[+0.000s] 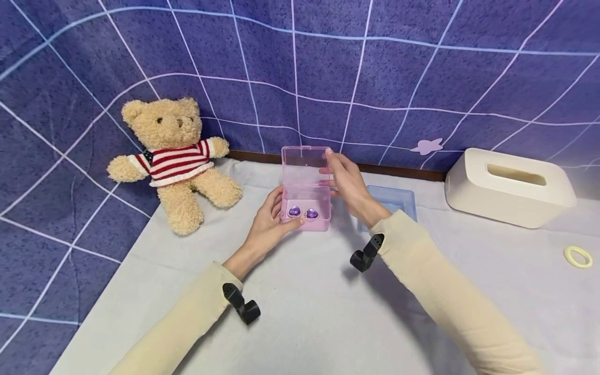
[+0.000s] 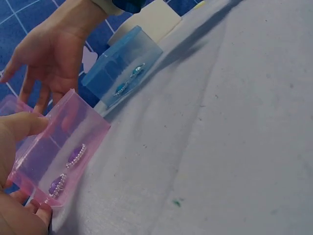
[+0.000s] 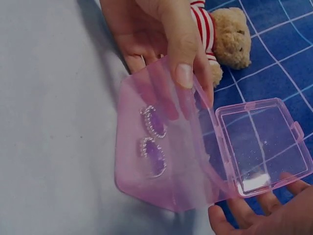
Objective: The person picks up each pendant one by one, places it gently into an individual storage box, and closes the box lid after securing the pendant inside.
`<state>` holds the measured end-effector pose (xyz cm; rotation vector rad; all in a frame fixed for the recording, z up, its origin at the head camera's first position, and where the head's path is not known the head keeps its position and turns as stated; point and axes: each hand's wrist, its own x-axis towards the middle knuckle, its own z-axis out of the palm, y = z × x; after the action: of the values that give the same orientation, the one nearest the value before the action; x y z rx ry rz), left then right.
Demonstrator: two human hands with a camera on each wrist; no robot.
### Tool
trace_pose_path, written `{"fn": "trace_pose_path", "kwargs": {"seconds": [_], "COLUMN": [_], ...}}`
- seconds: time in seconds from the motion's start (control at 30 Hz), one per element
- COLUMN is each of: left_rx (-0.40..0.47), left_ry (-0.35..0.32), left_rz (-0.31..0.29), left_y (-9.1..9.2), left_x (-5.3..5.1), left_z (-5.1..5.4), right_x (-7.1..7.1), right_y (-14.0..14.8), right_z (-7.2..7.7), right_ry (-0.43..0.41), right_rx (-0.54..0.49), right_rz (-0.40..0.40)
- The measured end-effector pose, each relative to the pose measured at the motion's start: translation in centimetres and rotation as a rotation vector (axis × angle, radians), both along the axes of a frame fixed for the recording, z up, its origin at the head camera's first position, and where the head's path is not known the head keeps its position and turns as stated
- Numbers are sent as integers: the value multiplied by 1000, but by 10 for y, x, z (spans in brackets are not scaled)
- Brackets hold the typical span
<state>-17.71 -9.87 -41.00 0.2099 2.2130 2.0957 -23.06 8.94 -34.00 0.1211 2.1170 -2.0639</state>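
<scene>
A clear pink plastic box (image 1: 307, 224) with a hinged lid (image 1: 305, 164) stands on the white cloth, its lid raised. Inside lie two purple gems (image 1: 311, 213) edged with small pearly beads. My left hand (image 1: 269, 224) grips the box from the left, thumb over the near rim and fingers along the side. At the lid's right edge is my right hand (image 1: 349, 185), its fingers fairly straight, some behind the lid and one fingertip at the upper corner. In the right wrist view, fingers (image 3: 264, 210) lie beneath the lid's edge.
A blue box (image 2: 122, 68) holding two blue gems stands to the right, partly behind my right wrist. Further right are a cream tissue box (image 1: 506, 192) and a pale yellow ring (image 1: 577, 257). A teddy bear (image 1: 175, 156) sits at the left against the purple grid-patterned backdrop.
</scene>
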Motion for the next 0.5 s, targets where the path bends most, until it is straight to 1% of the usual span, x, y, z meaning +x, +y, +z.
{"fn": "trace_pose_path", "kwargs": {"seconds": [0.1,0.23,0.33,0.4,0.5], "left_rx": [7,10,0,-3,-14], "left_ry": [-3,-15,-25,-19,-8], "left_rz": [-2,-12,-19,-22,-17], "left_y": [-1,0,1,0,-3], "left_x": [0,0,0,-1,-2], "left_z": [0,-1,-2,-1,1], "right_x": [2,6,8,9,11], "right_y": [-1,1,5,8,12], "right_z": [3,0,-3,-3,-2], "right_ry": [17,65,91,91,90], "right_rx": [42,100,111,97,91], "right_rz": [20,26,42,74,147]}}
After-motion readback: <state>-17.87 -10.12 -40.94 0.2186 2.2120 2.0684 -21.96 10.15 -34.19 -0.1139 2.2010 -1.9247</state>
